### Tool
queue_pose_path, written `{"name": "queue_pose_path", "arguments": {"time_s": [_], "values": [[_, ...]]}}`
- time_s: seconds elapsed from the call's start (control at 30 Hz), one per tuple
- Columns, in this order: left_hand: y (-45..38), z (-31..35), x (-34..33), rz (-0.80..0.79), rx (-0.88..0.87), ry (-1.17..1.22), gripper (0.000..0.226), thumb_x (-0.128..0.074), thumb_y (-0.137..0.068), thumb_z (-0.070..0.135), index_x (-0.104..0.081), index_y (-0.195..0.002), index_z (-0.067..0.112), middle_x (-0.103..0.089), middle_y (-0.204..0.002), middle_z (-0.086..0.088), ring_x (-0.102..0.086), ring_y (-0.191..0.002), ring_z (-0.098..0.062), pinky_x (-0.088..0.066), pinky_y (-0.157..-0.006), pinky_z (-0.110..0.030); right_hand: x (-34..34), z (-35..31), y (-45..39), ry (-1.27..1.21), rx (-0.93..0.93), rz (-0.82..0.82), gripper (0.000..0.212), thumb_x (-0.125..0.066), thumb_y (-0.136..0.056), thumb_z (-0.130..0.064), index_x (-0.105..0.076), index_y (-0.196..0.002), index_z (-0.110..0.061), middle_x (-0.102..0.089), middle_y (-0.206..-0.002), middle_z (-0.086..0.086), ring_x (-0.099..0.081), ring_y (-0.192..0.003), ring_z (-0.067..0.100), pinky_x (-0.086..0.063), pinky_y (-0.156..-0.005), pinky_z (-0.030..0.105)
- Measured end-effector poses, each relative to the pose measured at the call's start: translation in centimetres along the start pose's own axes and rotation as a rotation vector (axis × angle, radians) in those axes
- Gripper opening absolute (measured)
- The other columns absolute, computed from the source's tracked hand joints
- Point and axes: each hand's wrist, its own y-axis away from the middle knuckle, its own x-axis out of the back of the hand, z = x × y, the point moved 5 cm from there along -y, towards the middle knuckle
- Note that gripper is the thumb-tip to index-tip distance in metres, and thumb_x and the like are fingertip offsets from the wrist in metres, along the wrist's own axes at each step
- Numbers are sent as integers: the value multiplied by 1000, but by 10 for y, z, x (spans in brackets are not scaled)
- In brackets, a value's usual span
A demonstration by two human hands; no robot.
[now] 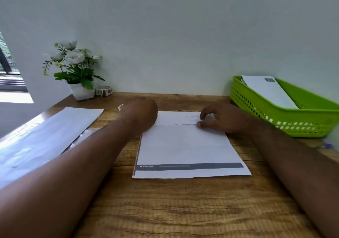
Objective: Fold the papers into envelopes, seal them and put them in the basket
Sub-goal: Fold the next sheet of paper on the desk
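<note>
A white folded paper (pixel 185 146) with a grey printed band near its front edge lies in the middle of the wooden table (pixel 174 210). Its upper flap is folded down to a crease line. My right hand (pixel 223 119) rests on that flap, thumb and forefinger pressed at the flap's edge. My left hand (pixel 140 114) sits curled at the paper's top left corner, and a small white piece (pixel 120 107) peeks out at its far side. A green plastic basket (pixel 275 126) at the right holds a finished white envelope (pixel 269 91).
Loose sheets of paper (pixel 45 133) lie at the left edge of the table. A potted white-flower plant (pixel 77 69) and a roll of stickers (pixel 104 90) stand at the back left against the wall. Something blue (pixel 326 146) lies near the right edge.
</note>
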Motion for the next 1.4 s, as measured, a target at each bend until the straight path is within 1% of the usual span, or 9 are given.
{"name": "queue_pose_path", "arguments": {"time_s": [0.13,0.27,0.53,0.7,0.8,0.97,1.07,1.27,1.4], "values": [[3,26,-6,90,-116,91,33,-45,-90,14,-66,-114,20,-64,-124,-6,-56,-116,-27,-43,-99,-35,5,-25,5,96,3,45,42,-43,-90,-60,-67,-89,-26,-65,-87,-11,-58,-82,10,-45,-73,29],[0,36,-42,-178,-131,183,35,-37,-101,32,-54,-126,13,-54,-134,-9,-49,-124,-30,-40,-101,-40,-13,-60,1,-17,81,15,36,-34,-101,-36,-61,-92,-14,-62,-90,-4,-58,-90,19,-38,-73,31],[3,32,-41,-292,-81,92,44,-27,-104,33,-41,-143,20,-38,-152,-3,-35,-138,-28,-27,-113,-48,-24,-22,-5,-90,-136,-73,31,-35,-101,-28,-59,-90,-11,-65,-111,9,-58,-103,26,-41,-84,31],[0,39,-32,-161,-72,-269,48,-26,-100,31,-36,-146,20,-27,-158,-2,-13,-148,-29,-1,-116,-58,-24,-10,-1,73,-200,-90,36,-32,-102,-31,-57,-120,-13,-59,-129,9,-51,-120,29,-34,-104,41],[0,67,-35,-160,-257,-55,53,-23,-103,34,-15,-154,22,-6,-163,4,3,-150,-21,5,-118,-53,-29,-16,-2,196,-216,-114,39,-26,-102,-33,-48,-130,-17,-53,-138,9,-48,-126,28,-24,-110,45],[-7,40,-53,-350,47,75,68,-16,-99,56,-10,-155,18,-6,-163,2,-3,-150,-20,4,-116,-54,-27,-16,-1,178,-208,-123,44,-25,-103,-35,-41,-139,-17,-46,-145,7,-43,-132,27,-23,-114,45],[-6,20,-49,-295,174,-11,69,-19,-99,54,-18,-153,11,-15,-161,-8,-12,-148,-28,-1,-118,-52,-23,-13,1,50,-185,-136,44,-31,-102,-37,-47,-137,-16,-47,-144,6,-43,-131,25,-30,-110,39],[-9,17,-35,-202,12,69,58,-39,-98,47,-22,-149,28,-33,-153,-12,-24,-144,-33,-7,-117,-53,-8,-1,4,-176,-218,-153,59,-59,-88,-47,-41,-140,-28,-48,-141,-6,-45,-127,17,-36,-106,33],[-9,17,-27,-161,-1,134,69,-53,-92,47,-20,-150,31,-33,-152,-8,-30,-139,-33,-18,-113,-48,-3,2,-5,-319,-292,-185,83,-76,-75,-43,-31,-145,-36,-51,-127,-9,-55,-99,11,-48,-76,23]]}}
